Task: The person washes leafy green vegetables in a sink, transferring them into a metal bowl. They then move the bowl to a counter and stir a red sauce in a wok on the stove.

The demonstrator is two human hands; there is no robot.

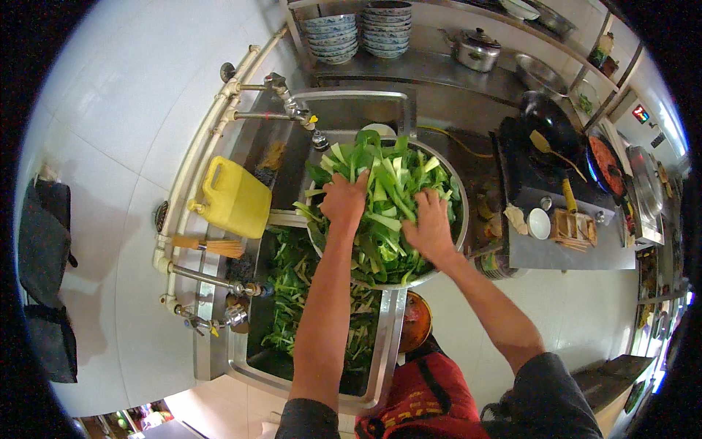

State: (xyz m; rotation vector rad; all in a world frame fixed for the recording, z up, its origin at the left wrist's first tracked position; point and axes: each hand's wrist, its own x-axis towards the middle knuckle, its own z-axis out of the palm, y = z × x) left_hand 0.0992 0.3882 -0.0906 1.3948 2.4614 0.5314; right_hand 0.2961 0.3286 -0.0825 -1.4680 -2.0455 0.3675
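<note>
A wide round metal basin (pixel 463 208) heaped with cut leafy greens (pixel 384 183) rests over the sink edge. My left hand (pixel 345 199) is pushed into the left side of the heap, its fingers curled on stems and partly hidden. On the right side, my right hand (pixel 431 225) grips the greens, fingers bent over the leaves and thumb toward the middle. Below the basin, more cut greens (pixel 281 293) lie in the near sink compartment (pixel 391 329), partly covered by my left forearm.
A yellow jug (pixel 235 197) and a bamboo brush (pixel 208 245) stand left of the sink, by the taps (pixel 292 110) and wall pipes. At right is a stove with a black wok (pixel 548 121) and a small white bowl (pixel 539 223). Stacked bowls (pixel 331 40) sit on the back shelf.
</note>
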